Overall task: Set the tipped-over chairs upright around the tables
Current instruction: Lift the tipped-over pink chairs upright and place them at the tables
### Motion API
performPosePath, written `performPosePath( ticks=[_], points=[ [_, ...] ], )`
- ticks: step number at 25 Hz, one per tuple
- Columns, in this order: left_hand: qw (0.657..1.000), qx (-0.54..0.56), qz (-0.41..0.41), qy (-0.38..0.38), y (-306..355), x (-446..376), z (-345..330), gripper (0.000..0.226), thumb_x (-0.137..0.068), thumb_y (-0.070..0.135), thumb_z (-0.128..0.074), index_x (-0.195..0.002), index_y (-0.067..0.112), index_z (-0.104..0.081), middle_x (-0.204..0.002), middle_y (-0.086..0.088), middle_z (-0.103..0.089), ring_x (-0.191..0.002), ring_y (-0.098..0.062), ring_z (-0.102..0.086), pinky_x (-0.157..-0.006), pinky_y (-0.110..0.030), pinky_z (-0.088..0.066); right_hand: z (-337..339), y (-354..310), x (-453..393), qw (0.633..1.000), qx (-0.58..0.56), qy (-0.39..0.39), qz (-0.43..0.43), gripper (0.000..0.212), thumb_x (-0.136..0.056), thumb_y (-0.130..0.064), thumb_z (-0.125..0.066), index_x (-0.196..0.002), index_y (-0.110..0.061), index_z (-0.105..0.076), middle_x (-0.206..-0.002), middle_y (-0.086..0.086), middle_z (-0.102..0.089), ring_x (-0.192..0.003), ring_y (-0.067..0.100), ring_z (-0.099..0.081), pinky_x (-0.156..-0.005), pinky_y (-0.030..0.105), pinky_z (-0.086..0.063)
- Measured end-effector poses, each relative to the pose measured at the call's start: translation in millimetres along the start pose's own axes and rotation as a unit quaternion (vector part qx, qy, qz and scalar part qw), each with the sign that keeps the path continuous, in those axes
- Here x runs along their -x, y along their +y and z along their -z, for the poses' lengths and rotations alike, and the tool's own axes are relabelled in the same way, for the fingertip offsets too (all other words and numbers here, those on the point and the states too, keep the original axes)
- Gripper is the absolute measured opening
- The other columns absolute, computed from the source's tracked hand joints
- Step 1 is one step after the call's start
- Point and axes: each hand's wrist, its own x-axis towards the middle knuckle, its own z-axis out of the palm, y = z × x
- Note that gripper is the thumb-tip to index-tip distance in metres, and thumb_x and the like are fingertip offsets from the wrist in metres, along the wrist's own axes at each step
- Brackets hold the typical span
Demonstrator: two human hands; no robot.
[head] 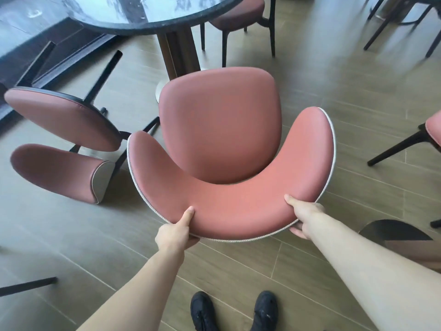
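A pink padded chair [219, 130] with a curved backrest stands upright in front of me, facing the round dark table [152, 17]. My left hand [175, 231] grips the lower left of its backrest, thumb on the pink front. My right hand [304, 215] grips the lower right of the backrest, fingers behind it. To the left a second pink chair [62, 120] lies tipped on its side, its black legs pointing toward the back left.
Another chair [238, 15] stands upright behind the table. Chair parts show at the right edge [429, 130], lower right [401, 242] and upper right [405, 22]. A black leg [28, 286] lies at the lower left. My black shoes [233, 311] are on the wood-look floor.
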Motion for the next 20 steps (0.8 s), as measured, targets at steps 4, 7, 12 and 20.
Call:
performPosePath(
  ticks=[4,7,12,20],
  points=[
    [0.999,-0.008,-0.038,0.002,44,-2,-6,0.073,-0.066,0.056,-0.083,-0.109,0.002,-0.061,-0.097,-0.012,-0.074,-0.068,-0.027,-0.077,-0.071,-0.034,-0.059,-19,-40,2,0.992,0.064,0.070,0.084,0.091,-0.065,-0.029,-0.091,-0.135,-0.010,-0.036,-0.140,0.018,-0.044,-0.118,0.040,-0.054,-0.087,0.052,-0.054],
    [0.955,-0.112,-0.221,0.164,74,-9,-21,0.097,-0.064,0.053,-0.086,-0.135,0.007,-0.038,-0.139,-0.014,-0.047,-0.123,-0.034,-0.054,-0.098,-0.046,-0.044,-34,-61,6,0.906,0.210,0.191,0.314,0.112,-0.061,-0.033,-0.091,-0.146,-0.015,-0.022,-0.152,0.020,-0.019,-0.127,0.044,-0.043,-0.100,0.051,-0.043],
    [0.770,-0.299,-0.540,0.160,144,-36,-49,0.044,-0.091,0.014,-0.058,-0.134,0.022,-0.058,-0.151,-0.004,-0.048,-0.146,-0.020,-0.034,-0.122,-0.041,-0.010,-70,-110,-13,0.647,0.453,0.094,0.605,0.032,-0.096,-0.007,-0.044,-0.121,-0.018,-0.061,-0.136,0.005,-0.055,-0.139,0.022,-0.039,-0.120,0.055,-0.008],
    [0.734,-0.406,-0.538,0.081,227,-76,-69,0.026,-0.092,0.032,-0.033,-0.093,0.025,-0.058,-0.104,0.004,-0.066,-0.124,-0.023,-0.045,-0.119,-0.042,0.000,-102,-192,-35,0.617,0.542,-0.039,0.570,0.065,-0.077,-0.049,-0.025,-0.136,-0.032,-0.046,-0.144,-0.001,-0.043,-0.145,0.012,-0.017,-0.115,0.055,0.015]
  ],
)
